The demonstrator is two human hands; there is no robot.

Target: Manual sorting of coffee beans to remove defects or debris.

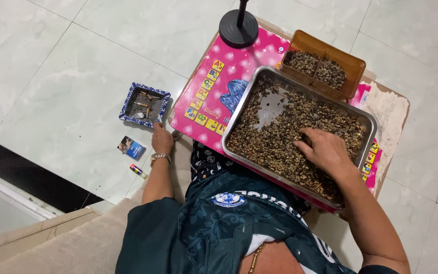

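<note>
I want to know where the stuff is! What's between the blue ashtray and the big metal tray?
In the head view, the pink table top with its row of small picture tiles lies between the blue ashtray and the metal tray.

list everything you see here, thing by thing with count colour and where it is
metal tray: 1, silver, on the pink table, full of beans
beans: many, brown-green, spread in the tray, one bare patch near its far end
plastic basket: 1, brown, behind the tray, two compartments with beans
small table: 1, pink patterned top, on the tiled floor
stand base: 1, black, round, at the table's far edge
ashtray: 1, blue and white, square, on the floor, holding butts
small box: 1, blue, on the floor by the ashtray
lighter: 1, multicoloured, on the floor near the box
left hand: resting on the floor, wristwatch on
right hand: on the beans in the tray
</note>
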